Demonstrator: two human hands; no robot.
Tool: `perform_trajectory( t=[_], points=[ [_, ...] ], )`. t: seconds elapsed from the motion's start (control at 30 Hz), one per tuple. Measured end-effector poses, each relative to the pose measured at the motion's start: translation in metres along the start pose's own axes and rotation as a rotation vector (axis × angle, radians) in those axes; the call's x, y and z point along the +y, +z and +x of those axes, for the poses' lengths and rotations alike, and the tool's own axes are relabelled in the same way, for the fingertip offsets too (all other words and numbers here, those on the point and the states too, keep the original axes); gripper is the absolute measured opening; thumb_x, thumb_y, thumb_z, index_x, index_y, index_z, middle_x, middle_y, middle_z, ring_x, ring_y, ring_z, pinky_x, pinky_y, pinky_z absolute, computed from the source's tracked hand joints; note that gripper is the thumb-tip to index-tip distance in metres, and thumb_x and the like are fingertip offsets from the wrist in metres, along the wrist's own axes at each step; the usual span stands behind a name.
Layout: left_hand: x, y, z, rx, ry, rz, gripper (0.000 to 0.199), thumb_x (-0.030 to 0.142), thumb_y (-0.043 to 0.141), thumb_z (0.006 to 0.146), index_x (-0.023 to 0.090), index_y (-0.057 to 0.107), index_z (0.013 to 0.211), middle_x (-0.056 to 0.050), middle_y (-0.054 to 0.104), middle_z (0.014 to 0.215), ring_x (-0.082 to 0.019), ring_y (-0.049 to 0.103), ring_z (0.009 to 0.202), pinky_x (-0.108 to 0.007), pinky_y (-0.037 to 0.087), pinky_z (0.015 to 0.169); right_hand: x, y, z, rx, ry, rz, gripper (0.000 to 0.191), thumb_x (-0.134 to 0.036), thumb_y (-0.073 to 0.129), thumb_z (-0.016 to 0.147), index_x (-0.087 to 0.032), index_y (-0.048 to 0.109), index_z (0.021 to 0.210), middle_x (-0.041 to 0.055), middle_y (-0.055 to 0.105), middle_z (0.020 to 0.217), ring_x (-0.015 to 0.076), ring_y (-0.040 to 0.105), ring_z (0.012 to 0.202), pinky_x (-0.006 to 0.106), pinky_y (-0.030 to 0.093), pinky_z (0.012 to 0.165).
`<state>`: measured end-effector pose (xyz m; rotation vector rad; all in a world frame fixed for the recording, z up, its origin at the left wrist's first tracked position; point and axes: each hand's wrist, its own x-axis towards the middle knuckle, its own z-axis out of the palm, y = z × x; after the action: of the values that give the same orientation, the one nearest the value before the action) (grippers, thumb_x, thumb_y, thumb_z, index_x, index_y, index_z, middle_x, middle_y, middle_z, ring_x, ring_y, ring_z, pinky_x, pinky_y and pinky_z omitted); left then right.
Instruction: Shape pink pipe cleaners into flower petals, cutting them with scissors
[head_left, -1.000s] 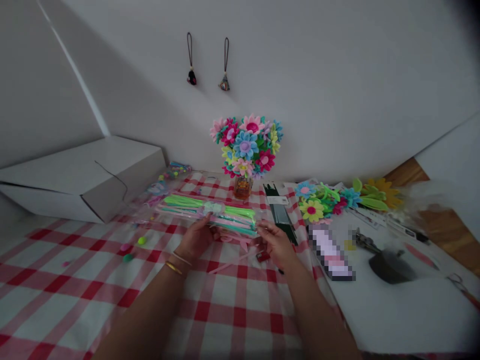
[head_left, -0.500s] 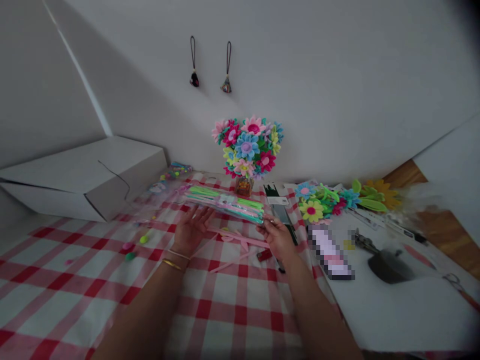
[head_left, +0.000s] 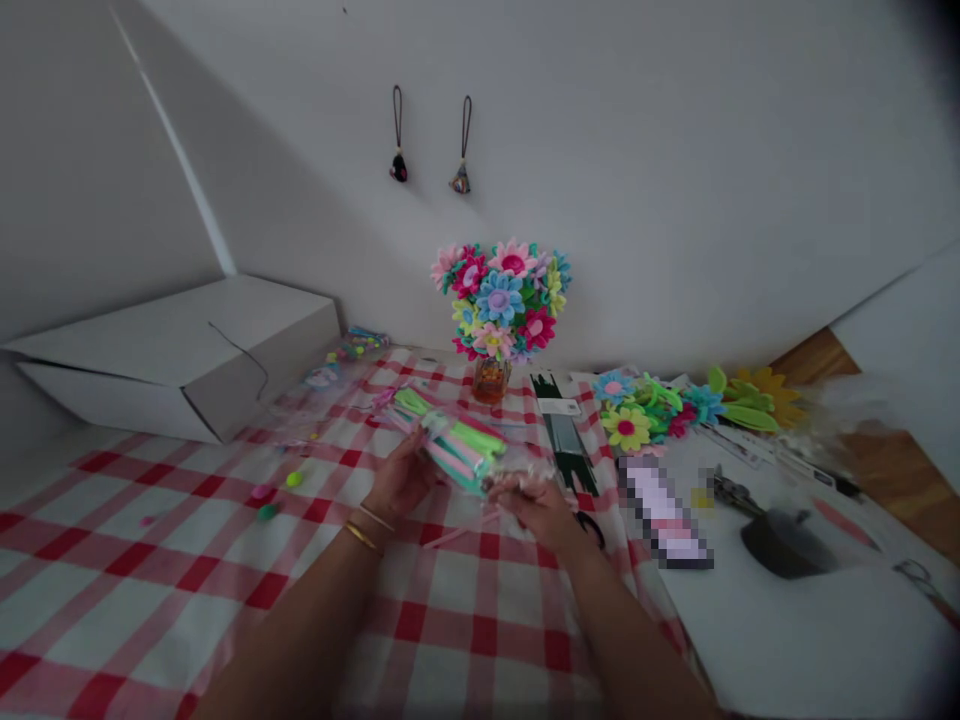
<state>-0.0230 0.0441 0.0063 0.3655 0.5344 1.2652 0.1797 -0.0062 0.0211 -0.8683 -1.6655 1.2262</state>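
1. While held off the red-and-white checked tablecloth (head_left: 465, 640), clear packet of pastel pipe cleaners (head_left: 454, 448) angled from far left down toward near right, raised just above the cloth at the table's middle.
2. Left hand (head_left: 401, 480) cupped under the packet's middle, fingers curled round its near side, probably to steady the long bundle.
3. Right hand (head_left: 536, 505) pinched narrow on the crinkled near-right end of the wrapper, apparently at the opening; exact fingertip contact blurred.
4. Loose pink pipe cleaners (head_left: 469, 530) lying flat on the cloth just below both hands.
5. Felt flower bouquet (head_left: 501, 298) upright in a small glass jar (head_left: 490, 380), far centre against the wall.
6. Pile of loose felt flowers (head_left: 660, 405) on the right, beside a dark green stem packet (head_left: 566, 435).
7. White cardboard box (head_left: 180, 350) far left; small pom-poms (head_left: 277, 495) scattered on the cloth near it.
8. Two small charms (head_left: 431, 170) hanging on the wall above.
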Motion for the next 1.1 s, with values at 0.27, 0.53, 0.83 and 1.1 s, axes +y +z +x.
perform_trajectory(
  t=[0.27,0.53,0.83,1.1],
  points=[
    [0.004,-0.005,0.007,0.23,0.375,0.01,0.019,0.003,0.062,0.064,0.015,0.06,0.078,0.001,0.066,0.067,-0.013,0.062,0.06,-0.027,0.054,0.066,0.001,-0.009,-0.005,0.11,-0.153,-0.241,0.022,-0.021,0.049,0.079,-0.022,0.066,0.092,0.0059,0.061,0.098,0.0175,0.057,0.088,0.031,0.047,0.075],
    [-0.007,0.002,0.002,0.165,0.339,0.034,0.029,0.004,0.067,0.06,0.018,0.058,0.084,0.001,0.066,0.072,-0.014,0.063,0.064,-0.028,0.053,0.064,0.007,0.001,0.005,0.183,-0.044,-0.253,0.064,-0.02,0.062,0.067,-0.027,0.041,0.127,0.0041,0.06,0.107,0.0191,0.057,0.093,0.033,0.049,0.077],
    [-0.008,0.014,-0.009,0.17,0.213,-0.081,0.011,0.008,0.061,0.066,0.015,0.059,0.073,0.002,0.065,0.063,-0.011,0.061,0.058,-0.023,0.051,0.062,0.01,0.001,0.003,0.145,-0.085,-0.324,0.075,-0.024,0.066,0.067,-0.03,0.03,0.132,0.0053,0.04,0.132,0.0247,0.048,0.11,0.041,0.041,0.091],
    [-0.01,0.009,-0.002,0.237,0.194,-0.041,0.004,0.015,0.059,0.071,0.015,0.06,0.074,0.0,0.067,0.066,-0.014,0.062,0.06,-0.029,0.051,0.069,0.015,0.01,0.004,0.107,-0.307,-0.45,0.065,-0.02,0.061,0.072,-0.034,0.035,0.129,0.005,0.038,0.132,0.0221,0.036,0.121,0.043,0.033,0.099]
  ],
)
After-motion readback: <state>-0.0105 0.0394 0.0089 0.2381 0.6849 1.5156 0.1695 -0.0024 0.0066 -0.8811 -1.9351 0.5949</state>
